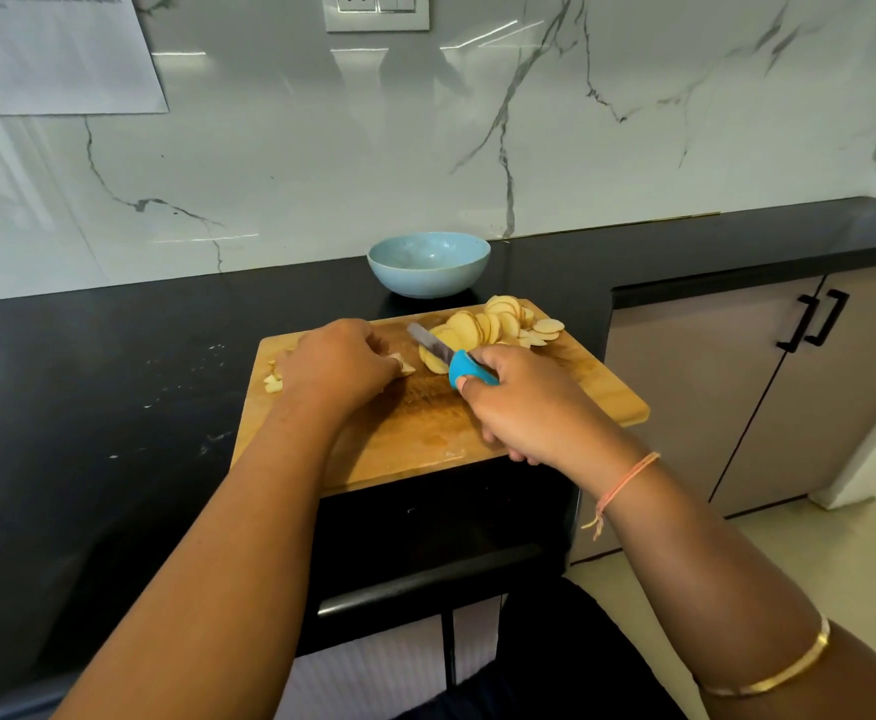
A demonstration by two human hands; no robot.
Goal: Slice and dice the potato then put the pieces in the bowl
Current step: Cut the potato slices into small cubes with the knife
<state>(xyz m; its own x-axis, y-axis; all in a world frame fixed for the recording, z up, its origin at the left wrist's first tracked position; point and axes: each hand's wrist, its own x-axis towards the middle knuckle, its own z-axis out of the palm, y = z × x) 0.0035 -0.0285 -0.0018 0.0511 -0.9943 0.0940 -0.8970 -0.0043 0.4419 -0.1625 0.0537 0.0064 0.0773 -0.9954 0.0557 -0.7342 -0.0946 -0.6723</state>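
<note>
Right hand [524,402] grips the knife [443,353]; left hand [337,363] pinches a piece [405,367] on the board [425,423]. Slices [498,322] lie at its far right corner, near the bowl [428,265].

Both arms reach forward; left hand [337,363] palm-down, fingers [373,350] curled; right hand [524,407] clenched

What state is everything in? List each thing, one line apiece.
cutting board, flat on the counter.
left hand, curled, pinching a potato piece.
right hand, gripping the knife by its blue handle.
knife, blade low over the near slices.
potato slices, thin, fanned in overlapping rows, far right of the board.
diced bits, small heap at the board's left edge.
bowl, upright, no potato visible inside.
cabinet doors, closed.
</note>
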